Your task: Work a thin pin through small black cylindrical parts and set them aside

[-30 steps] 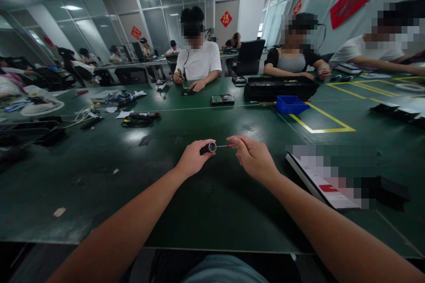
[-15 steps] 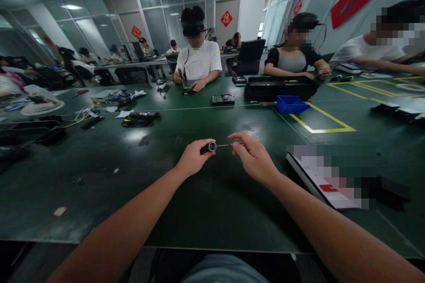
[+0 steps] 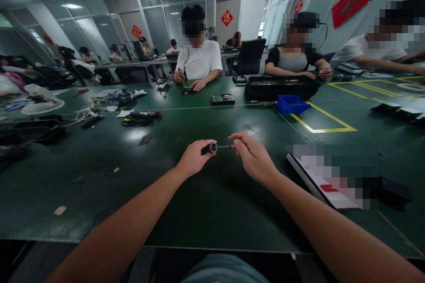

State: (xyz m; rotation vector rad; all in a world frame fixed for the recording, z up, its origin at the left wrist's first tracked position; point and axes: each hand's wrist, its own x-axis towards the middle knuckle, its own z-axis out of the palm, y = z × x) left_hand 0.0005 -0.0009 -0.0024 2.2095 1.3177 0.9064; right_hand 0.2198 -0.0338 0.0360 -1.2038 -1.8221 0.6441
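Observation:
My left hand (image 3: 194, 159) is closed around a small black cylinder with a silver end (image 3: 210, 147), held just above the green table (image 3: 199, 203). My right hand (image 3: 254, 159) pinches the red handle of a thin screwdriver (image 3: 229, 146), whose metal shaft points left into the silver end of the cylinder. Both hands hover over the middle of the table, close together.
A white and black flat box (image 3: 327, 185) lies right of my right hand. Farther back sit a blue bin (image 3: 292, 104), a black tray (image 3: 280, 87), a circuit board (image 3: 222, 99) and black cables (image 3: 137, 119). Other people work across the table. Clutter lies at the left.
My right hand has shifted slightly nearer the cylinder and its fingers have turned on the screwdriver handle. My left hand holds still.

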